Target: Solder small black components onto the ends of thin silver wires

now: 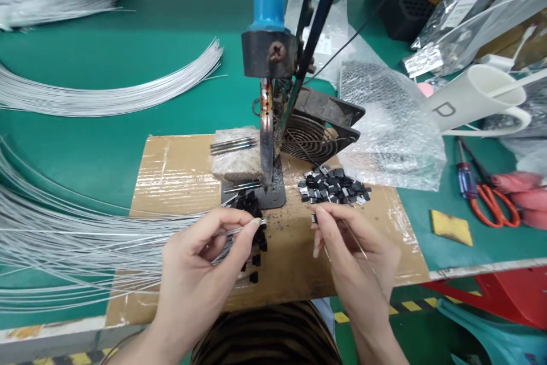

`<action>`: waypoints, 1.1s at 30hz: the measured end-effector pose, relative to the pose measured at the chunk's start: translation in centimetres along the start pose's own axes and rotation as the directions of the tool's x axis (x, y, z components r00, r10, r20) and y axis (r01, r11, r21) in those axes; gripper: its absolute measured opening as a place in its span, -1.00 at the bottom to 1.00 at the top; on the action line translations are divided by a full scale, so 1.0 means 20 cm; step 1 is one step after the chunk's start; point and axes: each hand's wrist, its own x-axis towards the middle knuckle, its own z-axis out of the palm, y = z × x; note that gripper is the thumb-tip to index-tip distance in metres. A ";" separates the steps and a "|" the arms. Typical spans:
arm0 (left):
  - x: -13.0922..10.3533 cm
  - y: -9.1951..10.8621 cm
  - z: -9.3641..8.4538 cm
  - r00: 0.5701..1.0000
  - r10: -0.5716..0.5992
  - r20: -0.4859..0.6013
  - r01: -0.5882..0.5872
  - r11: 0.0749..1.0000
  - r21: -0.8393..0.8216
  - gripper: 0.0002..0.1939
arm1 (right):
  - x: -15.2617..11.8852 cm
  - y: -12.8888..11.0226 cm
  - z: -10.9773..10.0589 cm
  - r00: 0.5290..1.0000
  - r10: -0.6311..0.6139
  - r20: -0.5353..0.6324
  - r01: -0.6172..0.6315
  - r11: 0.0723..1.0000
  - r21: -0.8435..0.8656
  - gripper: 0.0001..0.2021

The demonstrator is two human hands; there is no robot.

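My left hand [203, 279] is closed, thumb and forefinger pinching the end of a thin grey wire; a small pale tip shows at the fingertips. Below it, wires with small black connectors [255, 261] on their ends lie on the cardboard [294, 265]. In my closed right hand [359, 254], a small black connector [314, 218] sits at the fingertips, and a thin strand of solder wire [356, 242] runs across the fingers. Between and above both hands stands a soldering iron [267, 131] with a blue handle, tip down. A pile of loose black connectors [335, 187] lies just beyond my right hand.
Grey wire bundles [85, 240] spread over the left side. A fan [318, 126] leans behind the iron, beside a wrapped block [235, 163] with metal rods. To the right are bubble wrap [388, 131], a white mug [474, 97], orange-handled scissors [496, 205] and a yellow sponge [450, 227].
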 end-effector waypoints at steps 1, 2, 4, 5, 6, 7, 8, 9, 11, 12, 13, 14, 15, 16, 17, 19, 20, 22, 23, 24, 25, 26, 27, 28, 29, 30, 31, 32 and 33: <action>0.00 0.00 0.00 1.000 -0.005 0.002 0.005 1.000 -0.002 -0.92 | 0.00 -0.01 0.01 1.000 0.023 0.017 -0.024 1.000 0.017 -0.92; 0.00 0.00 0.00 1.000 -0.001 0.008 0.001 1.000 -0.002 -0.92 | -0.01 -0.02 0.02 0.998 0.046 0.038 -0.048 0.998 0.038 -0.92; 0.00 -0.01 0.00 1.000 0.014 0.016 -0.014 1.000 -0.005 -0.92 | -0.01 -0.02 0.03 0.993 0.081 0.089 -0.089 0.992 0.084 -0.93; 0.00 -0.01 0.00 1.000 0.015 0.014 -0.015 1.000 -0.006 -0.92 | -0.01 -0.02 0.04 0.989 0.094 0.111 -0.105 0.989 0.105 -0.93; 0.01 -0.01 0.00 1.000 0.015 0.012 -0.015 1.000 -0.007 -0.92 | -0.01 -0.02 0.04 0.986 0.103 0.128 -0.120 0.985 0.126 -0.94; 0.01 -0.01 0.00 1.000 0.017 0.014 -0.017 1.000 -0.009 -0.91 | -0.01 -0.02 0.05 0.983 0.111 0.146 -0.132 0.980 0.146 -0.94; 0.01 -0.01 0.00 1.000 0.018 0.018 -0.018 1.000 -0.008 -0.91 | -0.01 -0.02 0.05 0.980 0.116 0.162 -0.143 0.976 0.165 -0.94; 0.01 -0.01 -0.01 1.000 0.019 0.024 -0.019 1.000 -0.007 -0.90 | -0.01 -0.02 0.06 0.976 0.121 0.179 -0.155 0.971 0.185 -0.94; 0.02 -0.01 -0.01 0.999 0.024 0.041 -0.024 1.000 -0.003 -0.90 | -0.01 -0.01 0.07 0.968 0.134 0.214 -0.182 0.958 0.221 -0.95; 0.02 -0.01 -0.01 0.998 0.022 0.050 -0.022 1.000 -0.001 -0.91 | -0.01 -0.01 0.08 0.962 0.144 0.230 -0.199 0.951 0.236 -0.95; 0.02 -0.01 -0.01 0.998 0.018 0.054 -0.018 1.000 0.001 -0.91 | -0.01 -0.02 0.09 0.957 0.157 0.243 -0.218 0.943 0.250 -0.95; 0.03 -0.01 -0.01 0.998 0.013 0.059 -0.013 1.000 0.002 -0.91 | -0.01 -0.02 0.10 0.953 0.170 0.251 -0.236 0.936 0.261 -0.95; 0.03 0.00 -0.02 0.998 0.009 0.061 -0.009 1.000 0.001 -0.91 | -0.01 -0.02 0.11 0.949 0.179 0.260 -0.249 0.930 0.270 -0.95; 0.03 0.00 -0.02 0.998 0.004 0.062 -0.004 1.000 -0.004 -0.91 | -0.01 -0.02 0.11 0.946 0.181 0.268 -0.256 0.927 0.275 -0.94; 0.03 0.00 -0.02 0.998 0.000 0.066 0.001 1.000 -0.014 -0.91 | -0.01 -0.02 0.12 0.945 0.177 0.275 -0.253 0.927 0.276 -0.93; 0.03 0.01 -0.03 0.996 -0.007 0.089 0.012 0.999 -0.046 -0.91 | -0.01 -0.02 0.13 0.945 0.165 0.283 -0.244 0.931 0.272 -0.92; 0.04 0.02 -0.03 0.994 -0.009 0.105 0.016 0.998 -0.065 -0.92 | -0.01 -0.02 0.14 0.944 0.161 0.287 -0.240 0.933 0.268 -0.91; 0.05 0.04 -0.03 0.991 -0.003 0.134 0.018 0.994 -0.109 -0.92 | -0.01 -0.02 0.14 0.942 0.159 0.297 -0.239 0.936 0.258 -0.91; 0.05 0.05 -0.04 0.989 0.000 0.148 0.020 0.991 -0.131 -0.92 | -0.01 -0.02 0.14 0.941 0.160 0.299 -0.240 0.937 0.254 -0.91; 0.06 0.06 -0.03 0.987 0.003 0.160 0.022 0.988 -0.153 -0.92 | -0.01 -0.02 0.14 0.940 0.160 0.302 -0.240 0.938 0.250 -0.91; 0.07 0.07 -0.03 0.985 0.004 0.173 0.026 0.985 -0.172 -0.91 | -0.01 -0.02 0.14 0.939 0.159 0.305 -0.240 0.938 0.249 -0.92; 0.07 0.07 -0.03 0.983 0.006 0.182 0.029 0.982 -0.188 -0.91 | -0.01 -0.02 0.15 0.938 0.160 0.307 -0.242 0.938 0.250 -0.92; 0.07 0.08 -0.03 0.982 0.005 0.186 0.034 0.979 -0.202 -0.90 | -0.01 -0.02 0.15 0.938 0.161 0.308 -0.244 0.935 0.255 -0.92; 0.08 0.08 -0.03 0.982 0.005 0.187 0.035 0.977 -0.212 -0.89 | -0.01 -0.02 0.15 0.937 0.163 0.310 -0.249 0.933 0.261 -0.92; 0.08 0.09 -0.03 0.983 0.007 0.184 0.035 0.975 -0.221 -0.89 | -0.01 -0.02 0.15 0.935 0.164 0.314 -0.253 0.930 0.266 -0.92; 0.08 0.09 -0.03 0.983 0.008 0.182 0.034 0.973 -0.228 -0.88 | -0.01 -0.02 0.15 0.934 0.166 0.316 -0.257 0.928 0.272 -0.92; 0.08 0.09 -0.03 0.984 0.012 0.179 0.030 0.972 -0.232 -0.88 | -0.01 -0.02 0.15 0.934 0.167 0.316 -0.259 0.925 0.278 -0.92; 0.08 0.09 -0.03 0.984 0.015 0.177 0.027 0.972 -0.232 -0.88 | -0.02 -0.02 0.15 0.933 0.169 0.318 -0.263 0.922 0.283 -0.92; 0.08 0.09 -0.03 0.984 0.016 0.175 0.025 0.973 -0.230 -0.88 | -0.02 -0.02 0.15 0.932 0.169 0.321 -0.266 0.920 0.287 -0.92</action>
